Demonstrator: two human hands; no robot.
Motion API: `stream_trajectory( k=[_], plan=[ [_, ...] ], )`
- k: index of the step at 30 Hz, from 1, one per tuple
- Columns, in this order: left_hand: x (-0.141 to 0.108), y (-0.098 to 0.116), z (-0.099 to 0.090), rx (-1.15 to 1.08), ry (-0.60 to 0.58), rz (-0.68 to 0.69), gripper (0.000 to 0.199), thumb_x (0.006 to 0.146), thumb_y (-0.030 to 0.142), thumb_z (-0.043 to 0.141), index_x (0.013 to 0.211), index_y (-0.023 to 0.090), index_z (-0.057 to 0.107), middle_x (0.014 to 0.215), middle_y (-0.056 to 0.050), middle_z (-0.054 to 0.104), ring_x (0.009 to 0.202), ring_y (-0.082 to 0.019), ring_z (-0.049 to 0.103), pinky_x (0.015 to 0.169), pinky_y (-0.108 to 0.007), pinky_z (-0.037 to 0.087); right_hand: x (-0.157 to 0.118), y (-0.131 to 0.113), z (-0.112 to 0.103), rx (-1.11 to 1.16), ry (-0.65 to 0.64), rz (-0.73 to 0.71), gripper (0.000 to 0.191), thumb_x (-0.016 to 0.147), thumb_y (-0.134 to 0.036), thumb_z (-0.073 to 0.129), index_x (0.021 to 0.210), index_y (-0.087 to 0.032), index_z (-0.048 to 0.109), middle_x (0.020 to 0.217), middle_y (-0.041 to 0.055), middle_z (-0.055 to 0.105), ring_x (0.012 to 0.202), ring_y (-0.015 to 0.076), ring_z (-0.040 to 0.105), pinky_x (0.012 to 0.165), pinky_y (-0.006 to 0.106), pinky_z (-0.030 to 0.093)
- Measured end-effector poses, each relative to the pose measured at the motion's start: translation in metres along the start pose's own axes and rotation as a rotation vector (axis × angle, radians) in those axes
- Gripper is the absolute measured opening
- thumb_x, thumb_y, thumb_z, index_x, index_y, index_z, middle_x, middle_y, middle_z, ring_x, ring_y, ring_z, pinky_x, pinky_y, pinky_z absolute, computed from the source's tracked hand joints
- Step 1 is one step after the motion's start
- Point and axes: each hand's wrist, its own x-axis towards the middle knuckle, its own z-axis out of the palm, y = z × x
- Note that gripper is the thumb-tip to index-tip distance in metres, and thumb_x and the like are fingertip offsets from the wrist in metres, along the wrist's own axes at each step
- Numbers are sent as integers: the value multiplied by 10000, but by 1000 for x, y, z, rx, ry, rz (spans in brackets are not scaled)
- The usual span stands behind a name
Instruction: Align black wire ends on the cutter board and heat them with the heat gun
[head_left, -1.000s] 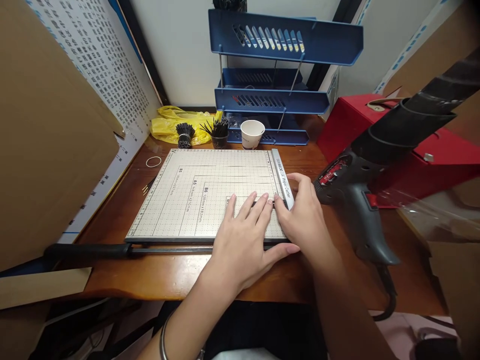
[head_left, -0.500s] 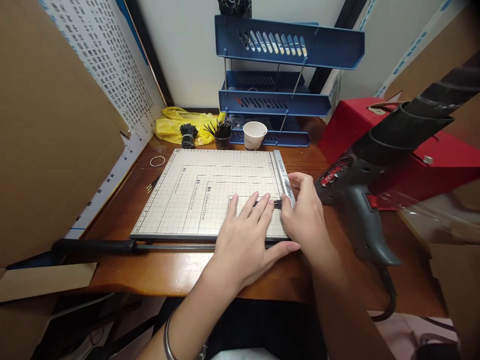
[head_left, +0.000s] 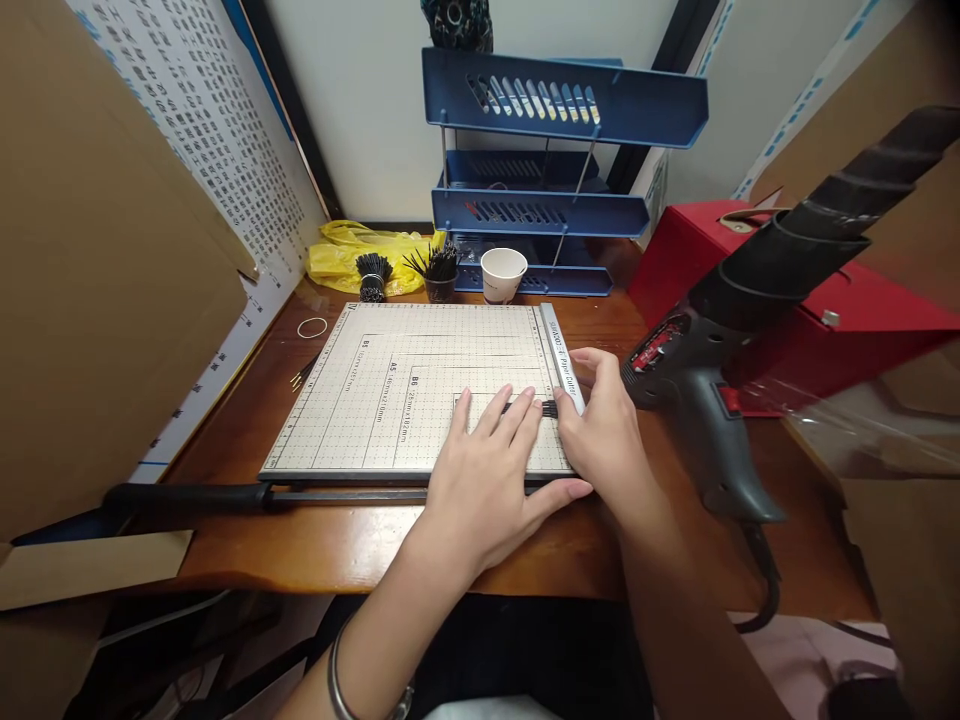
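Head view, closest to the wearer: a metal bracelet [head_left: 335, 680] circles the left wrist, below the front edge of a brown wooden table [head_left: 315, 550]. A black handle [head_left: 187, 497] and its metal arm lie along the near edge of a gridded paper cutter board [head_left: 360, 420]. Across the board's lower right, the left hand [head_left: 480, 475] rests palm down, fingers straight and slightly parted, over a few thin black strands [head_left: 550, 409]. These lie sideways on the grid, reaching towards the right hand [head_left: 604, 430]. That hand is bent around the pale side strip [head_left: 564, 360], thumb at the strands' end; whether it pinches them I cannot tell.

To the right, a dark heat gun [head_left: 697, 380] stands in front of a red case [head_left: 862, 350]. Left of the board are gold-tipped strands [head_left: 302, 376] and, beyond them, a white ring [head_left: 312, 337]. Behind the board stand a tied black bundle [head_left: 373, 276], a small dark cup [head_left: 440, 290] full of black strands and a white paper cup [head_left: 503, 278]. Farther back are a yellow bag [head_left: 337, 262] and a blue tiered rack [head_left: 652, 105].
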Motion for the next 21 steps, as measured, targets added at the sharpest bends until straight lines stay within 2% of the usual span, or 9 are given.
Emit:
stream_trajectory(
  k=[3, 6, 9, 11, 13, 17, 21],
  plan=[
    [0, 0, 0, 8, -13, -2, 931, 982, 796, 169, 1578, 113, 375, 1659, -78, 353, 1563, -300, 288, 1274, -646, 188, -2, 1, -8, 52, 12, 8, 371, 894, -182, 524, 1265, -189, 506, 1348, 168, 615, 1202, 279, 640, 1040, 520, 526],
    [0, 0, 1, 18, -25, -7, 948, 975, 806, 151, 1583, 112, 368, 1670, -66, 322, 1571, -302, 265, 1279, -645, 178, -10, -2, -27, 181, 97, 20, 348, 950, -253, 531, 1296, -216, 511, 1368, 141, 620, 1169, 245, 666, 1009, 481, 554],
    [1, -1, 2, 23, -31, -5, 938, 977, 805, 150, 1588, 127, 369, 1673, -57, 306, 1574, -310, 255, 1280, -648, 172, -19, -10, -53, 294, 311, -30, 296, 957, -329, 610, 1231, -225, 569, 1271, 101, 679, 1109, 221, 697, 970, 436, 569],
    [1, -2, 3, 22, -27, 2, 929, 979, 804, 165, 1590, 135, 372, 1671, -55, 309, 1572, -319, 258, 1279, -653, 175, -23, -12, -71, 211, 481, -70, 288, 932, -333, 666, 1187, -206, 619, 1177, 89, 714, 1041, 216, 710, 960, 429, 563],
    [2, -2, 3, 18, -20, 7, 920, 980, 802, 186, 1591, 139, 373, 1669, -56, 314, 1569, -327, 264, 1277, -659, 181, -22, -8, -87, 74, 564, -59, 268, 918, -354, 687, 1135, -197, 673, 1087, 93, 738, 968, 225, 716, 901, 420, 575],
    [2, -2, 2, 1, -14, 9, 902, 990, 787, 218, 1592, 132, 369, 1666, -63, 324, 1568, -338, 264, 1272, -673, 178, -14, 13, -110, -49, 516, 91, 317, 865, -421, 722, 1107, -216, 711, 1034, 110, 749, 884, 267, 717, 823, 438, 577],
    [2, -2, 2, -11, -5, 12, 885, 1004, 768, 224, 1595, 123, 356, 1664, -67, 330, 1571, -340, 251, 1269, -677, 174, -10, 33, -117, -225, 308, 287, 502, 874, -517, 660, 1302, -255, 670, 1192, 125, 740, 975, 304, 712, 938, 499, 527]
  ],
)
